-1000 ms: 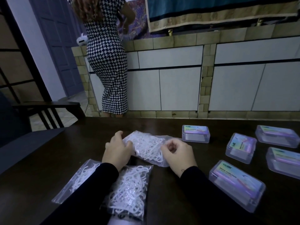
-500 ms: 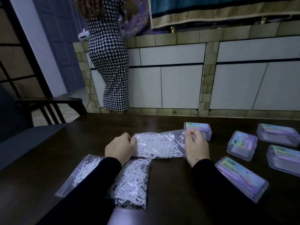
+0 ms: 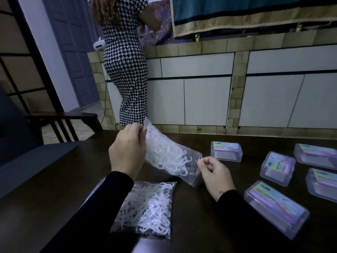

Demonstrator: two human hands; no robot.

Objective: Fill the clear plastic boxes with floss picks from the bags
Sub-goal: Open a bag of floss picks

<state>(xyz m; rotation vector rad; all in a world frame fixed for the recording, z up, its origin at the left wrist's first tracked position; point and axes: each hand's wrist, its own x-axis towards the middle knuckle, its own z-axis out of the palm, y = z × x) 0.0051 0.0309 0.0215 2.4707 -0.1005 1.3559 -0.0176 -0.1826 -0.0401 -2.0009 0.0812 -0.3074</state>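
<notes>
Holding, left hand: the left hand [image 3: 128,149] pinches the upper end of a clear bag of floss picks [image 3: 168,155] between thumb and fingertips, up off the table.
Holding, right hand: the right hand [image 3: 214,173] has its fingers curled, fingertips nipping the bag's lower corner, lower than the left and toward the boxes.
Held bag: it slants between the two hands, high end at the left hand, low end at the right; the white picks are bunched in the middle (whether the low edge touches the table I cannot tell).
Second bag: another full bag of floss picks [image 3: 145,209] lies flat on the dark wooden table [image 3: 54,207] near the front edge, below the held bag and just beside the left sleeve [image 3: 102,203].
Third bag: only a clear edge [image 3: 94,190] shows from under the left sleeve; most of it is hidden.
Boxes: five clear plastic boxes with colourful labelled lids sit to the right of the hands, all closed. The far box [image 3: 226,151] is closest to the right hand's fingertips; the near box [image 3: 276,209] lies beside the right sleeve; the middle box [image 3: 277,168] sits between them; two more [image 3: 316,156] [image 3: 322,184] reach the right edge.
Background: a person in a houndstooth dress [image 3: 125,70] stands at a tiled counter [image 3: 237,44], back turned.
</notes>
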